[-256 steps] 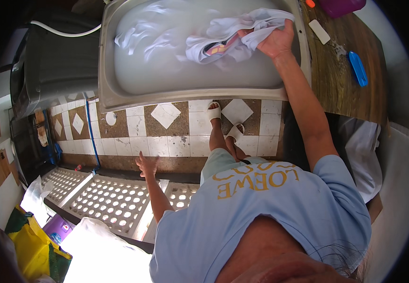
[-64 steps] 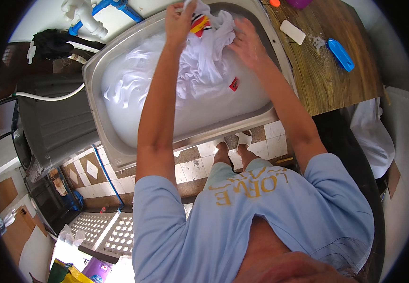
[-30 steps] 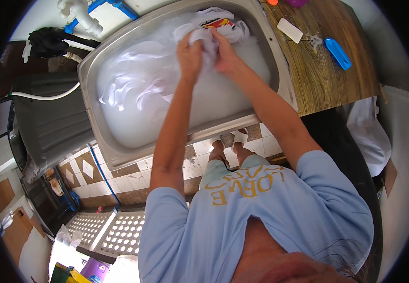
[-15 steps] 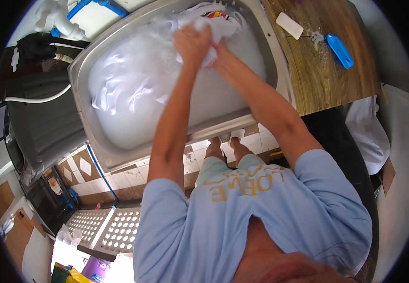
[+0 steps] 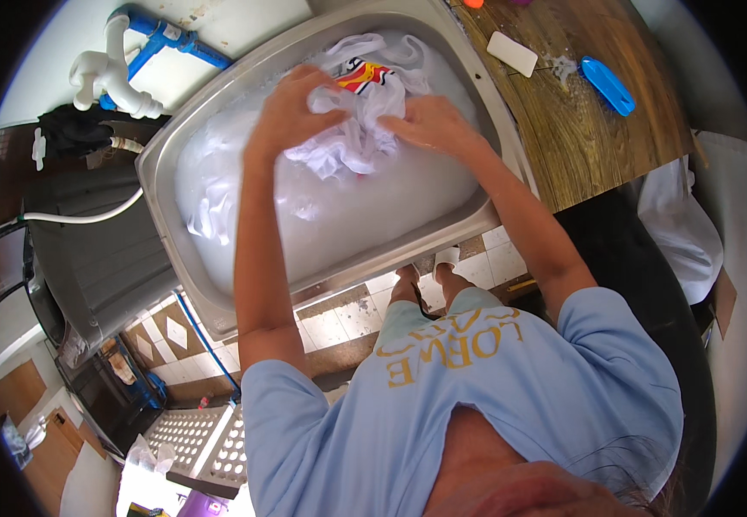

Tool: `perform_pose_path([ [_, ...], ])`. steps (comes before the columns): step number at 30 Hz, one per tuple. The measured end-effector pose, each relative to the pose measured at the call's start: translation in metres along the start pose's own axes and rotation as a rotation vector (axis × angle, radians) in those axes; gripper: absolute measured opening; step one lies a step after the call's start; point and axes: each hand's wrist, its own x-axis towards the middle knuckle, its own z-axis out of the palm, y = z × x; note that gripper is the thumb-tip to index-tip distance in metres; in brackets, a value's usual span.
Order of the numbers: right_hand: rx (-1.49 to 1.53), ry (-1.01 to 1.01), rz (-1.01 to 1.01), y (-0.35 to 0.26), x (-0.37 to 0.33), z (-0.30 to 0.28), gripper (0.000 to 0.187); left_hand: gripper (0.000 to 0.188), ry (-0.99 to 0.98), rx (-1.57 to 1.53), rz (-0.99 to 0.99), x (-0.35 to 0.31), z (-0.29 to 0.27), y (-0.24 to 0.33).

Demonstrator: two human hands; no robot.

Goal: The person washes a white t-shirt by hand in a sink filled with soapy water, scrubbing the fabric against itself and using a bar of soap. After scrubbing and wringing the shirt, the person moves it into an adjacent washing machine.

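A white garment with a red, yellow and black print lies bunched in cloudy water in the metal sink. My left hand hovers at its left side, open, with thumb and fingers apart. On the garment's right, my right hand is open too, its thumb and fingertips at the edge of the cloth. More white fabric floats at the sink's left end, partly under the milky water.
On the wooden counter to the right lie a white bar of soap and a blue brush. A white faucet on blue pipe juts from the wall at the far left. A white hose runs beside the sink.
My hands were close together, gripping the bunched garment. They have since parted and loosened, the left moving left, the right moving right. The garment's print shows more fully.
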Motion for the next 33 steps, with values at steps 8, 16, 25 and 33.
perform_pose_path([
  [8,0.016,0.200,-0.238,0.026,0.021,0.014,0.035,0.040,-0.315,0.287,-0.344,0.027,0.051,0.025],
  [16,-0.207,0.700,-0.394,0.013,0.100,-0.022,0.033,0.035,0.420,0.295,-0.155,0.077,0.075,-0.022],
  [25,-0.366,0.177,-0.171,0.020,0.130,-0.019,0.030,0.043,0.263,-0.312,-0.526,0.052,0.098,-0.062],
  [33,0.996,0.123,-0.249,0.011,0.070,-0.079,0.036,0.037,0.531,-1.123,-0.499,-0.001,-0.005,-0.041],
])
